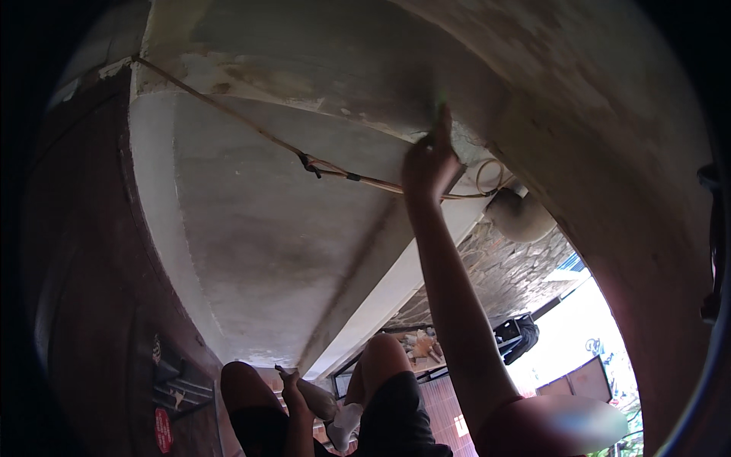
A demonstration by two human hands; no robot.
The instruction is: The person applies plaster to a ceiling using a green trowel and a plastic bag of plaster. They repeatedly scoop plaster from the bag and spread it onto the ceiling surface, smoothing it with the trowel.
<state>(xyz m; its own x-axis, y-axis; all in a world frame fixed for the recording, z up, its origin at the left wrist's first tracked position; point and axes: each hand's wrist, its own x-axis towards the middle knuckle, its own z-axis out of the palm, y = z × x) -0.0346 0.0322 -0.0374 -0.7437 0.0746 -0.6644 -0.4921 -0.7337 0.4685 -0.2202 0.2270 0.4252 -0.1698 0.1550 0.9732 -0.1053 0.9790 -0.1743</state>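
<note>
My right arm is stretched up to a worn plaster surface. At its end my right hand [431, 166] is closed, with one finger or a thin tip pointing up against the plaster. A small green blur shows at that tip, and a dark edge shows beside the palm. What the hand holds is too blurred to name. Low down between my knees, my left hand [294, 394] is closed around a grey-brown, bottle-shaped object [317, 400] with a narrow dark end. Its kind cannot be made out.
A thin cable [259, 131] with dark ties runs across the plaster past my right wrist to a loop [489, 176] beside a rounded pale fixture [521, 215]. A brown door frame [99, 228] stands at the left. A shelf unit [183, 392] is at lower left.
</note>
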